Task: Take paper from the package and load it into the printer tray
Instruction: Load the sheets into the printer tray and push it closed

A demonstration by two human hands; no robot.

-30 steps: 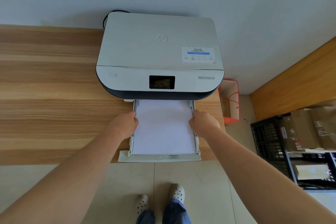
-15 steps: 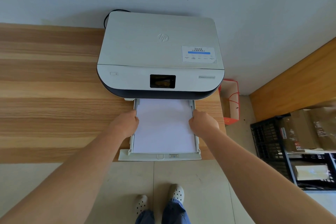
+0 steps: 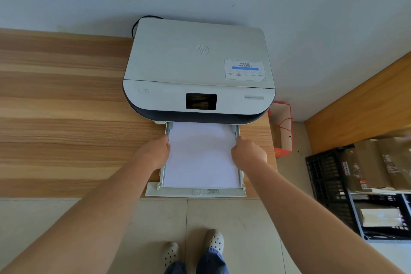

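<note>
A white printer (image 3: 198, 66) sits on a wooden desk (image 3: 62, 118) against the wall. Its paper tray (image 3: 195, 192) is pulled out toward me over the desk's front edge. A stack of white paper (image 3: 201, 155) lies flat inside the tray. My left hand (image 3: 153, 153) rests on the tray's left side with fingers curled at the paper's edge. My right hand (image 3: 249, 153) does the same on the right side. The fingertips are hidden, so whether they grip the paper or the side guides is unclear. No paper package is in view.
A red and white paper bag (image 3: 282, 129) stands on the floor right of the desk. A black crate (image 3: 327, 184) with cardboard boxes sits at the right. A wooden panel (image 3: 360, 107) runs along the right wall. My feet (image 3: 193, 249) stand on the tiled floor.
Both hands stay at the tray's sides with hardly any shift. Paper and tray look the same.
</note>
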